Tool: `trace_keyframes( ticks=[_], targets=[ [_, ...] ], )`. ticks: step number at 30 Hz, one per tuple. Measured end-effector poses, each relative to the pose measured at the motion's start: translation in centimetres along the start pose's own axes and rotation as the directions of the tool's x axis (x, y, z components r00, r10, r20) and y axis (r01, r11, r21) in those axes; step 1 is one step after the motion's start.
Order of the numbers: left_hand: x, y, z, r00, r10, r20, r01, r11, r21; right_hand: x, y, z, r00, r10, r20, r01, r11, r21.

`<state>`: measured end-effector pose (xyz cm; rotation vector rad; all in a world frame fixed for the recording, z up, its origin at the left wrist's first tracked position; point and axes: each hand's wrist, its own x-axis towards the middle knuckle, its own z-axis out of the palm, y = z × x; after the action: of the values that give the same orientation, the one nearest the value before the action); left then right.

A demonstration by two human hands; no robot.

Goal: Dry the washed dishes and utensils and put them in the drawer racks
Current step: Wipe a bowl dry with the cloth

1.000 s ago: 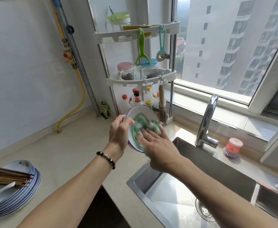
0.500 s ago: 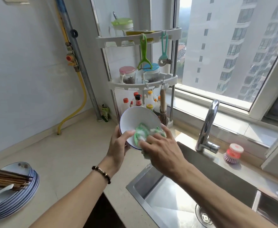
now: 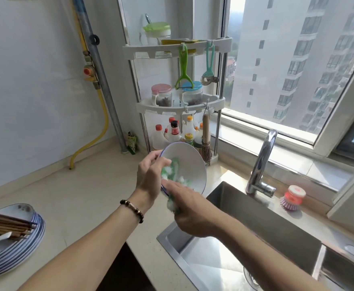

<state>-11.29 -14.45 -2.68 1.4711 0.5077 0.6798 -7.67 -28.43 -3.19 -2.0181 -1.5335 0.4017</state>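
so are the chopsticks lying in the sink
No, the chopsticks lie across the stack of plates on the counter, left of the sink.

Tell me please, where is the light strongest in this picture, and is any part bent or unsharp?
Head view: daylight from the window glares on the sink floor; straight lines such as the pipe bow from the wide lens; the right hand and green cloth look slightly smeared.

Your cloth hand has slid down to the bowl's lower rim.
Your right hand [image 3: 189, 215] dragged the green cloth [image 3: 173, 175] from the bowl's [image 3: 189, 164] middle toward you, while your left hand [image 3: 151, 177] tipped it more upright.
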Motion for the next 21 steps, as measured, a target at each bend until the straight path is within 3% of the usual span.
trace_keyframes(
  ticks=[2,3,4,6,8,11,12,14,17,19,21],
  targets=[
    [0.1,0.1,-0.6,0.997,-0.018,0.076,0.014,0.998,0.062,-0.9,0.5,-0.2,0.997,-0.02,0.074,0.02,1.0,0.0],
    [0.3,0.3,-1.0,0.989,-0.057,0.135,0.044,0.995,0.094,-1.0,1.5,-0.5,0.992,-0.047,0.116,0.061,0.991,-0.122],
    [0.5,0.4,-1.5,0.975,-0.116,0.189,0.093,0.987,0.128,-0.9,2.7,-0.7,0.985,-0.091,0.144,0.133,0.938,-0.319],
    [0.7,0.7,-2.3,0.928,-0.239,0.287,0.186,0.962,0.199,0.0,4.7,-1.7,0.961,-0.203,0.19,0.278,0.714,-0.643],
    [0.8,0.8,-2.6,0.892,-0.309,0.33,0.248,0.945,0.214,0.9,5.3,-3.2,0.951,-0.22,0.216,0.305,0.567,-0.766],
    [1.1,1.0,-2.6,0.911,-0.287,0.297,0.254,0.956,0.145,1.9,4.7,-4.2,0.967,-0.177,0.184,0.245,0.444,-0.862],
    [1.2,1.1,-2.4,0.93,-0.265,0.254,0.24,0.963,0.126,2.0,4.6,-3.8,0.978,-0.156,0.139,0.195,0.45,-0.871],
    [1.2,1.3,-1.9,0.953,-0.254,0.167,0.238,0.965,0.11,1.8,4.4,-2.5,0.997,-0.067,0.025,0.059,0.579,-0.813],
    [1.4,1.3,-1.2,0.968,-0.239,0.069,0.231,0.967,0.111,0.4,3.5,-1.1,0.998,0.026,0.054,0.01,0.814,-0.581],
    [1.7,1.4,-1.0,0.962,-0.27,0.042,0.266,0.96,0.088,-0.7,3.3,-1.0,0.998,-0.053,0.023,0.057,0.94,-0.337],
    [1.7,1.7,-1.0,0.937,-0.333,0.105,0.324,0.941,0.094,-1.1,4.2,-1.5,0.98,-0.196,-0.035,0.172,0.922,-0.347]
  ],
)
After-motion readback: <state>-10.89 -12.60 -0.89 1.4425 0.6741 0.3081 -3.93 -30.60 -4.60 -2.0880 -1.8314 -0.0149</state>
